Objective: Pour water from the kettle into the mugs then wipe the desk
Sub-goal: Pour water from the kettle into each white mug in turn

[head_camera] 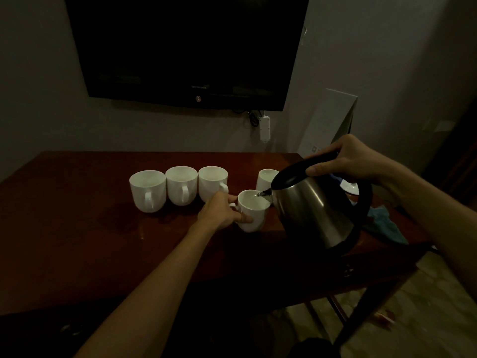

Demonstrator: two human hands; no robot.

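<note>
A steel kettle with a black lid and handle is tilted left over the dark wooden desk, its spout above a white mug. Water runs from the spout into this mug. My right hand grips the kettle's black handle from above. My left hand holds the mug by its handle and side. Three more white mugs stand in a row to the left, and another mug sits behind the kettle's lid, partly hidden.
A blue cloth lies on the desk's right end behind the kettle, near a white kettle base. A dark television hangs on the wall above. The desk's right edge drops to tiled floor.
</note>
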